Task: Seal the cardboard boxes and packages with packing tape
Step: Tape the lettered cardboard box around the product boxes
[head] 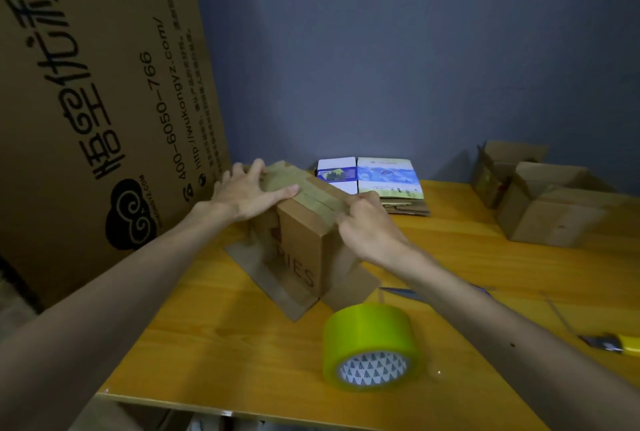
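A small brown cardboard box (300, 250) printed with dark letters stands on the yellow wooden table (214, 337), its top flaps closed and crossed by tape strips. My left hand (249, 193) lies flat on the far left of the box top, fingers spread. My right hand (370, 226) presses on the box's near right top edge, fingers curled over the tape there. A yellow-green roll of packing tape (372, 344) lies on its side on the table in front of the box, touched by neither hand.
A huge printed cardboard sheet (97, 95) leans at the left. Flattened cartons and printed packages (384, 178) lie behind the box. Open brown boxes (543, 205) stand at the far right. A yellow-handled cutter (613, 344) lies at the right edge, a blade-like tool (401, 292) under my right forearm.
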